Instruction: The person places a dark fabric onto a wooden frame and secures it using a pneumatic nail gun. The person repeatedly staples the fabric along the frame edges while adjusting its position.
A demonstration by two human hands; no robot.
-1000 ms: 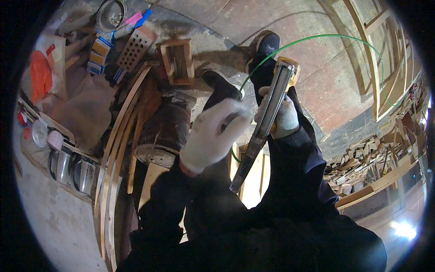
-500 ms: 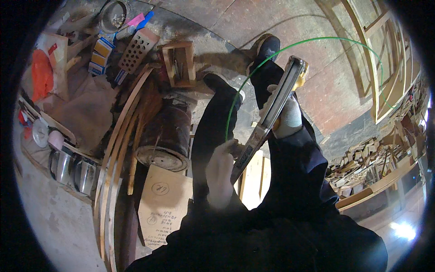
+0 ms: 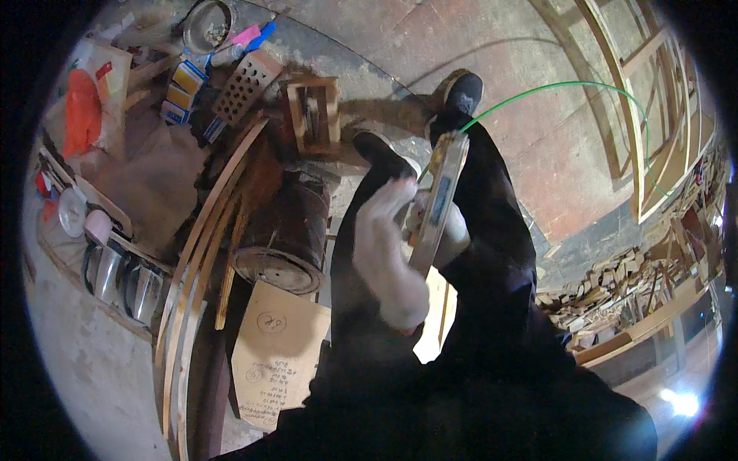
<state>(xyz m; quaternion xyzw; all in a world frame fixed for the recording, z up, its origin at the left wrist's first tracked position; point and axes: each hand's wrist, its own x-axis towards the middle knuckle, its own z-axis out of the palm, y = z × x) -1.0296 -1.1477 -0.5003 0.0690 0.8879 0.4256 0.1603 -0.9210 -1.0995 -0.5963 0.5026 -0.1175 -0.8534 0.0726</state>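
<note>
A long narrow pneumatic nail gun (image 3: 440,206) with a metal magazine is tilted in front of my legs. My right hand (image 3: 453,230), in a pale glove, is wrapped round it and partly hidden behind the magazine. My left hand (image 3: 384,250), also in a pale glove, is close against the gun's left side. Motion smears its fingers, so whether they grip the gun does not show. A green air hose (image 3: 553,86) arches away from behind the gun toward the right.
Left of my legs stand a rusty metal drum (image 3: 284,230), a wooden box (image 3: 314,115) and bent wooden strips (image 3: 201,246). A marked board (image 3: 280,346) lies below the drum. Curved wooden frames (image 3: 615,69) stand far right, above piled wood offcuts (image 3: 615,296).
The nail gun has swung closer to my body, its far end moving down and left. My left hand has shifted slightly right and upward. The hose has moved with the gun.
</note>
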